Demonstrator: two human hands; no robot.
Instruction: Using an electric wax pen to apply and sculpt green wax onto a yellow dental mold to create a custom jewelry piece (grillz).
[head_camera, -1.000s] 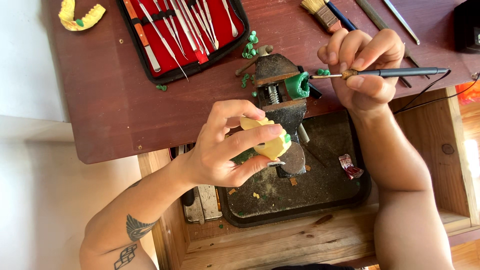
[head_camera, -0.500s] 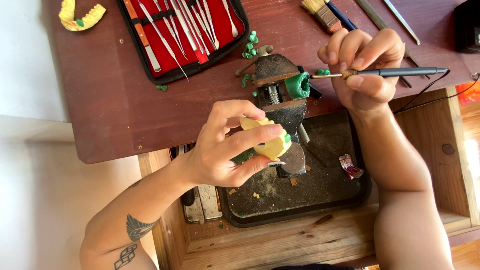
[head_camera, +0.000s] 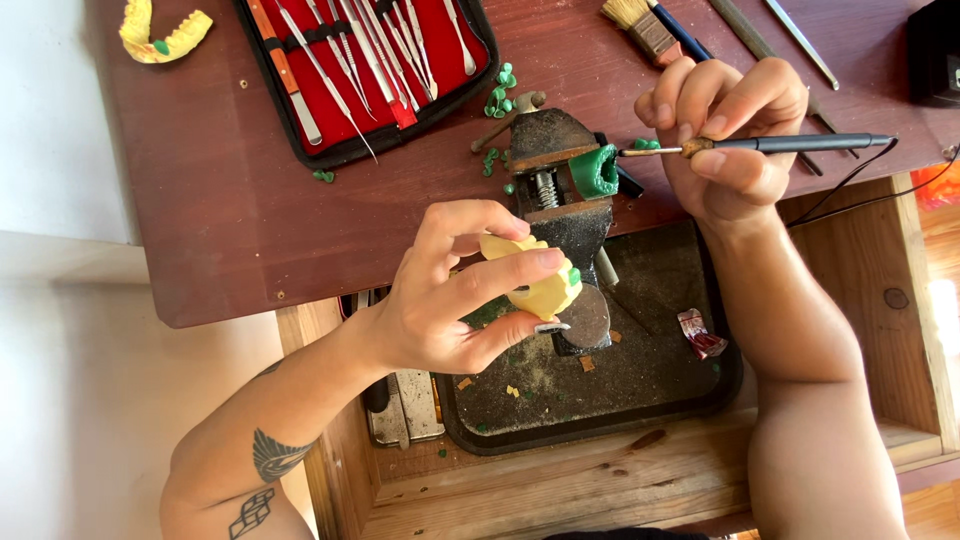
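Overhead, scuffed reddish-brown workbench (head_camera: 220, 220)

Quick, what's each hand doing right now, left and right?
Left hand: closed around a pale yellow dental cast with a green wax bit.
Right hand: closed, holding a thin dark corded pen-shaped tool.

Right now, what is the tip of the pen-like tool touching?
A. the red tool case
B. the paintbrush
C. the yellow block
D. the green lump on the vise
D: the right hand holds the pen-like tool, and its tip meets the green lump clamped on the vise.
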